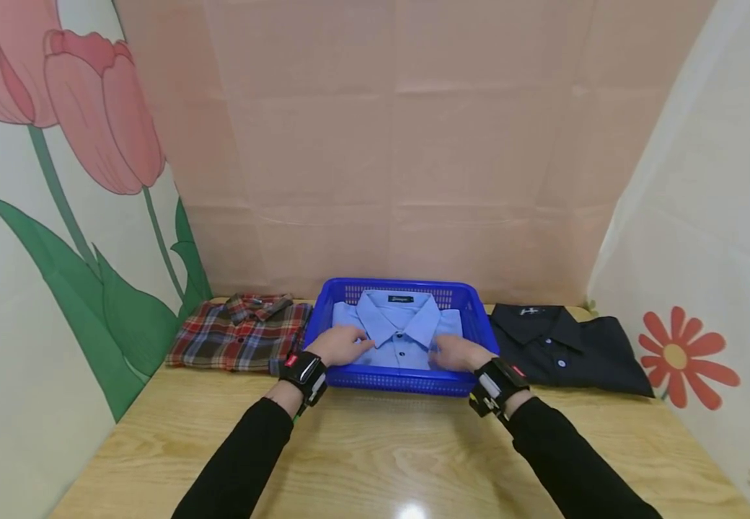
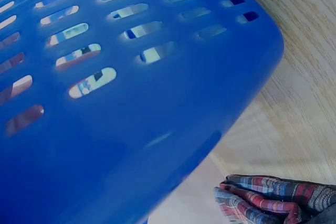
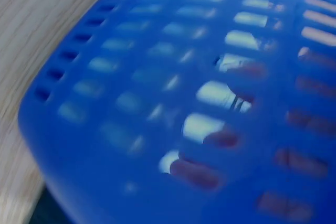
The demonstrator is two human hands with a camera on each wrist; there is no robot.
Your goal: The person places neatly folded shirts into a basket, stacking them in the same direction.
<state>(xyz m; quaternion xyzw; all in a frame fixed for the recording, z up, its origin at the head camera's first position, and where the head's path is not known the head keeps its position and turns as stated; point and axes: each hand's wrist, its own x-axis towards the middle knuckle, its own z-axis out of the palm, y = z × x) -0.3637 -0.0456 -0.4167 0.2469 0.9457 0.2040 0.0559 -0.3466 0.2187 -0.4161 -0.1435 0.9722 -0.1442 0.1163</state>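
A folded light blue collared shirt (image 1: 386,328) lies face up in a blue plastic basket (image 1: 401,382) with slotted walls. My left hand (image 1: 341,345) reaches over the basket's front left rim, its thumb and fingers at the shirt's left front. Over the front right, my right hand (image 1: 458,352) has its fingertips at the shirt's placket side. Both hands look relaxed at the cloth, some fingers hidden. The basket wall (image 2: 157,103) fills most of the left wrist view. In the blurred right wrist view, dark reddish shapes and pale cloth show through the slots of the wall (image 3: 131,187).
A folded red plaid shirt (image 1: 239,335) lies left of the basket. On the right is a folded black collared shirt (image 1: 563,349). All stand on a wooden table (image 1: 375,454), with a pinkish-brown sheet (image 1: 388,144) behind and flower-printed white sheets at both sides.
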